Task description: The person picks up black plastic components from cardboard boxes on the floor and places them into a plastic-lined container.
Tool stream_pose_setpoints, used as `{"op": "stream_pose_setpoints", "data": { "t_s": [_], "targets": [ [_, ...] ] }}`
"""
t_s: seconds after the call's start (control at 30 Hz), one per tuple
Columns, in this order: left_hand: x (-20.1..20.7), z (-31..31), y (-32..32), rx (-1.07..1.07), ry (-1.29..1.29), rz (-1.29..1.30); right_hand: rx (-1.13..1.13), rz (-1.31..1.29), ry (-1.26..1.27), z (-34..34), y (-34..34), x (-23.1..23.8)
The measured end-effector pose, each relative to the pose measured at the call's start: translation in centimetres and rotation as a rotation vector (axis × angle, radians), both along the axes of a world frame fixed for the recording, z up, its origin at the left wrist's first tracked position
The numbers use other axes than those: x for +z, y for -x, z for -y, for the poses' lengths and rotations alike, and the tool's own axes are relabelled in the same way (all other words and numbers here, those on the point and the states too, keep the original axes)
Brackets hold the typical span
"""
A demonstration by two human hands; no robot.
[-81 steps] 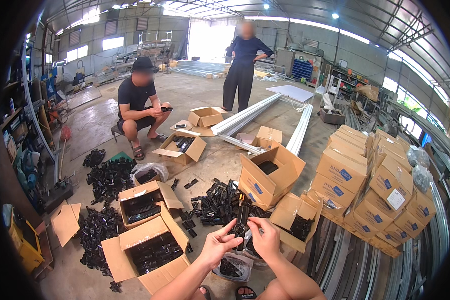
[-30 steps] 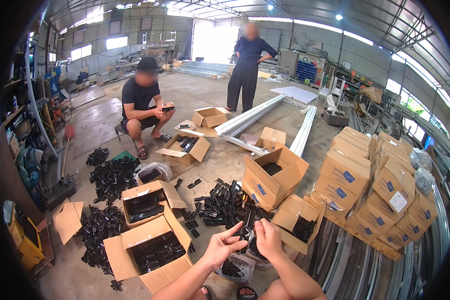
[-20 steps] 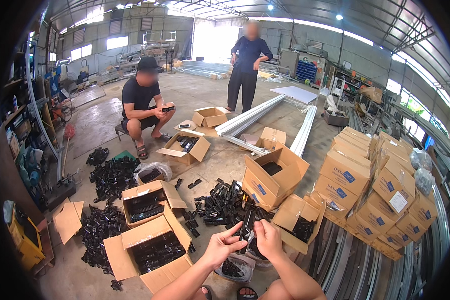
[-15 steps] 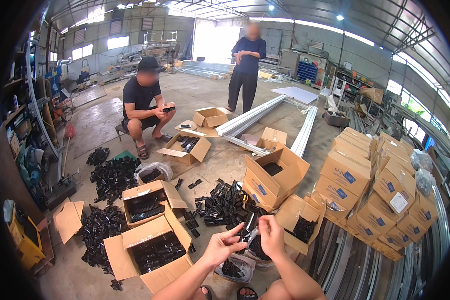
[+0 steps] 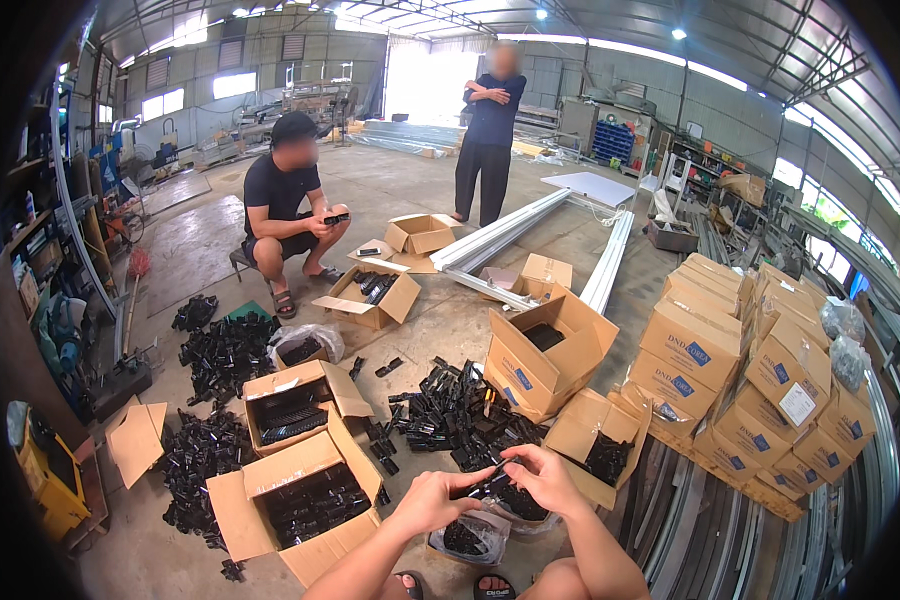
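Observation:
Low in front of me, my left hand [image 5: 442, 500] grips a dark, shiny part [image 5: 488, 482], its fingers closed along one side. My right hand [image 5: 544, 482] has thumb and fingers pinched at the part's far end. The exact kind of the part is too small to tell. Under my hands stand two bag-lined containers of small black parts, the nearer bag [image 5: 470, 540] by my feet and another [image 5: 522, 505] beneath my right hand. Just beyond lies a loose heap of black parts [image 5: 450, 410] on the floor.
Open cartons of black parts stand left [image 5: 355, 530] and right [image 5: 560, 425]. A larger heap [image 5: 195, 470] spreads at far left. A seated co-worker [image 5: 285, 195] handles a black part; another person [image 5: 492, 130] stands behind. Stacked cartons [image 5: 690, 350] and metal profiles [image 5: 700, 540] line the right.
The part has tipped from upright to nearly flat between my hands. My right hand has turned over its end. The standing person has raised and folded their arms.

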State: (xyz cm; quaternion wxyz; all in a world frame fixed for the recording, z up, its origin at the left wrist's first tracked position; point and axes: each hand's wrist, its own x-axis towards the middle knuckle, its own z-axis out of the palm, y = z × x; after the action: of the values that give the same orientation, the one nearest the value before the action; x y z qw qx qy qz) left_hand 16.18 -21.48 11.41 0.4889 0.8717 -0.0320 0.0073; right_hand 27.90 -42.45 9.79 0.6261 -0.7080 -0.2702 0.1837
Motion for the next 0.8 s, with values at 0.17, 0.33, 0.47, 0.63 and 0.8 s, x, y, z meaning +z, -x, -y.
{"op": "stream_pose_setpoints", "data": {
  "t_s": [0.17,0.33,0.47,0.63,0.8],
  "targets": [
    [-1.2,-0.6,-0.3,-0.025,-0.077,0.076,0.033,-0.032,0.023,0.2,-0.3,-0.4],
    [-1.2,-1.0,-0.5,-0.082,0.003,0.035,0.021,-0.098,0.025,0.5,-0.3,-0.3],
    [-1.1,-1.0,-0.5,-0.091,-0.002,0.011,0.02,-0.114,-0.017,0.7,-0.3,-0.5],
    [-2.6,-1.3,-1.2,-0.062,0.145,0.109,-0.037,-0.056,-0.077,0.2,0.4,-0.2],
    [-5.1,-1.3,-2.8,0.323,0.561,-0.006,-0.29,0.525,0.074,-1.8,2.8,1.5]
  ]
}}
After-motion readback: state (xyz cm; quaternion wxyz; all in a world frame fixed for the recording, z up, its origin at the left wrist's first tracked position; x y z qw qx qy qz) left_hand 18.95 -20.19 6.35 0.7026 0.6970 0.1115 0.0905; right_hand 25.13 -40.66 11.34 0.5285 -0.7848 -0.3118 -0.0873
